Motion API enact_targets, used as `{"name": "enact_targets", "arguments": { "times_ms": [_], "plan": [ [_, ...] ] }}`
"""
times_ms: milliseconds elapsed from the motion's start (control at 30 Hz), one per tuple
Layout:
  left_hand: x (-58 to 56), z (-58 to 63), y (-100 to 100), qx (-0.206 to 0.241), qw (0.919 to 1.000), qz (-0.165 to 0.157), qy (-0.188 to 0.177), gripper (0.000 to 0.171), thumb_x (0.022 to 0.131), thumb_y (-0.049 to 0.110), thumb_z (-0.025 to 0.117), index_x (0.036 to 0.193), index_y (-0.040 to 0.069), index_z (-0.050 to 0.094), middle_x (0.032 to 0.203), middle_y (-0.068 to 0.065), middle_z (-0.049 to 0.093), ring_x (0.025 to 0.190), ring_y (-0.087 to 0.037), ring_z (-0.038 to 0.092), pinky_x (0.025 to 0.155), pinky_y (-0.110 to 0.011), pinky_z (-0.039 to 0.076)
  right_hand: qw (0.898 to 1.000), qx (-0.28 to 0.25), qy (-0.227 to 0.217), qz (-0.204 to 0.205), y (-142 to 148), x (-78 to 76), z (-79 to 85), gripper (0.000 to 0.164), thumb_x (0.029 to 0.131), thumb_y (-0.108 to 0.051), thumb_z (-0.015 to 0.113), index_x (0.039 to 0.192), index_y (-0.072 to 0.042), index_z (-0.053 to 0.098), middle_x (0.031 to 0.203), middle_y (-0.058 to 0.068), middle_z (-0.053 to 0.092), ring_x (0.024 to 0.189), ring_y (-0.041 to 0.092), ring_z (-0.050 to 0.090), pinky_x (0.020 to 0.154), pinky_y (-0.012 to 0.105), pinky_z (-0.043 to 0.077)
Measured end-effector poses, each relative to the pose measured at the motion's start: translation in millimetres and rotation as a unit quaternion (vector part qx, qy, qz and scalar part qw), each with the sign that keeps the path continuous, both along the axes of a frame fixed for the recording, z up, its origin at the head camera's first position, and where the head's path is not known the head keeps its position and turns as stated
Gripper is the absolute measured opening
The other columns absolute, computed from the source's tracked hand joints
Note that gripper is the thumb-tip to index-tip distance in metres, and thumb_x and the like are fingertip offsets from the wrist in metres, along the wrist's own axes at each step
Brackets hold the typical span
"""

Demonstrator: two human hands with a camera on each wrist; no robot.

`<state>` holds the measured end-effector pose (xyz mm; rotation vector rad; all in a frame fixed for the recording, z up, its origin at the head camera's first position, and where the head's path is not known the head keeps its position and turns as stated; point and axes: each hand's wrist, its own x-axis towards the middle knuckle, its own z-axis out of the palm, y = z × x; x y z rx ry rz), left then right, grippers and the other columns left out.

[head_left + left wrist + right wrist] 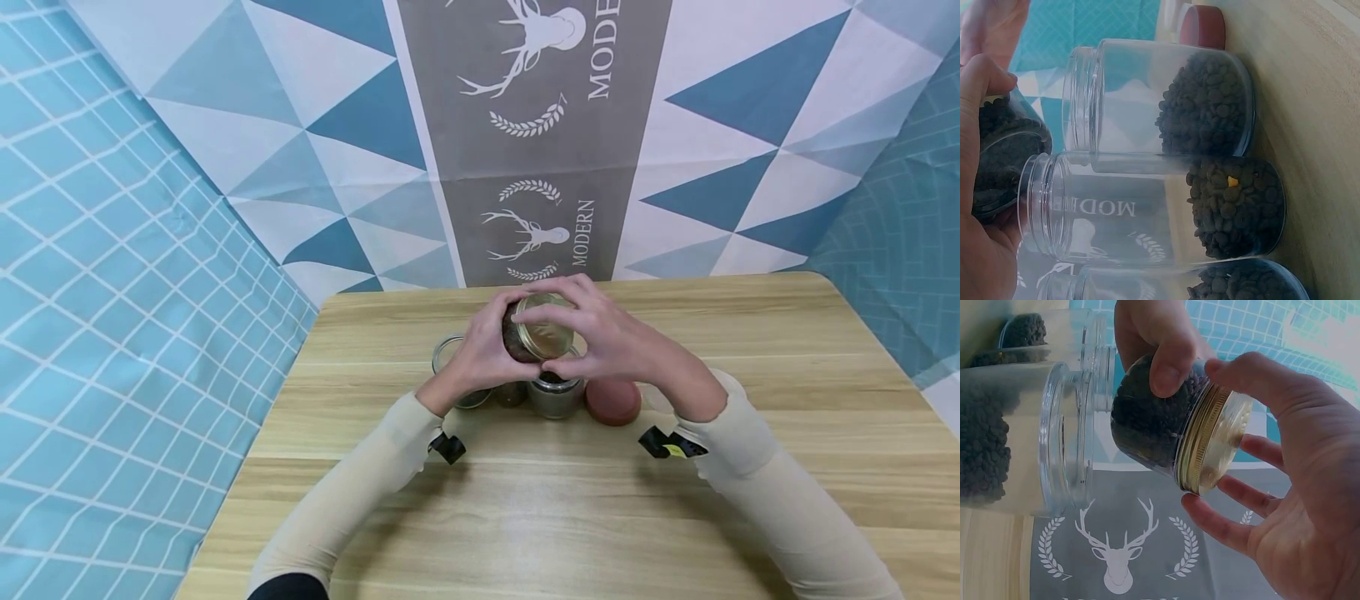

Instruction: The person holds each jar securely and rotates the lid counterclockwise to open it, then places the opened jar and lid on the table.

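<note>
A small jar [1144, 422] packed with dark pellets is held tilted above the table by my left hand [480, 343]. Its gold screw lid [1209, 440] is on and points toward my right hand [603, 329]. The right thumb and fingertips are bent around the edge of that lid, as the right wrist view shows. Below the hands stand several clear open jars, among them a wide jar [1210, 103] and a narrower jar [1238, 206], each partly filled with dark pellets. A yellow bit lies among the pellets in the narrower one.
A red lid [612, 402] lies on the wooden table [525, 517], right of the jars. Beside it, partly behind the right wrist, is a pale clear disc [656, 398]. A patterned cloth backdrop [360, 167] rises at the table's far edge.
</note>
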<state>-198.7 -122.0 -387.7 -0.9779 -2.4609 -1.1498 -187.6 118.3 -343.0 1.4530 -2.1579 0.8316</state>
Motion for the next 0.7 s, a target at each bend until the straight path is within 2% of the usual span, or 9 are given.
{"name": "enact_targets", "arguments": {
  "times_ms": [200,333,433,500,600,700],
  "plan": [
    [0.4,-0.4,-1.0,0.001,1.0000,0.004,-0.006,0.096,0.069,0.016,0.095,0.152,-0.006,0.053,0.146,-0.025,0.069,0.128,-0.039,0.072,0.114,-0.054,0.061,1.000,-0.016,-0.010,-0.015,4.9,0.5,2.8,0.074,0.076,-0.017,0.099,0.144,-0.012,0.071,0.159,0.026,0.059,0.140,0.048,0.056,0.109,0.067,0.053],
    [0.9,0.0,-1.1,0.003,0.9999,0.007,-0.012,0.095,0.069,0.015,0.096,0.152,-0.004,0.053,0.146,-0.024,0.069,0.129,-0.038,0.071,0.115,-0.053,0.061,0.998,-0.029,-0.041,-0.042,4.8,2.2,4.5,0.074,0.079,-0.020,0.099,0.147,-0.013,0.070,0.156,0.023,0.061,0.131,0.042,0.063,0.097,0.054,0.063],
    [1.2,0.8,-0.7,0.002,0.9999,0.007,-0.013,0.097,0.069,0.016,0.097,0.153,-0.004,0.053,0.146,-0.024,0.070,0.130,-0.038,0.071,0.115,-0.054,0.060,0.993,-0.042,-0.080,-0.075,2.5,4.5,5.6,0.072,0.085,-0.025,0.097,0.150,-0.015,0.069,0.150,0.019,0.063,0.121,0.034,0.068,0.077,0.038,0.068],
    [1.0,0.9,-0.4,0.003,0.9999,0.007,-0.012,0.098,0.069,0.016,0.098,0.153,-0.004,0.053,0.146,-0.024,0.070,0.130,-0.038,0.072,0.115,-0.054,0.061,0.989,-0.051,-0.104,-0.095,0.6,6.1,6.4,0.071,0.088,-0.028,0.096,0.152,-0.017,0.068,0.146,0.016,0.064,0.117,0.031,0.069,0.068,0.032,0.068],
    [0.6,0.9,-0.4,0.004,0.9999,0.007,-0.010,0.098,0.069,0.016,0.098,0.153,-0.005,0.053,0.144,-0.024,0.071,0.127,-0.038,0.073,0.113,-0.053,0.062,0.983,-0.058,-0.128,-0.115,-1.5,7.9,8.0,0.070,0.090,-0.029,0.095,0.154,-0.020,0.067,0.142,0.015,0.064,0.109,0.027,0.069,0.065,0.028,0.066],
    [0.6,1.5,-0.2,0.005,0.9999,0.007,-0.009,0.097,0.069,0.016,0.099,0.152,-0.005,0.052,0.144,-0.024,0.071,0.126,-0.037,0.073,0.112,-0.053,0.062,0.981,-0.057,-0.138,-0.125,-2.8,8.7,9.2,0.070,0.091,-0.028,0.094,0.154,-0.021,0.067,0.140,0.014,0.064,0.106,0.026,0.069,0.066,0.029,0.067]
  ]
}}
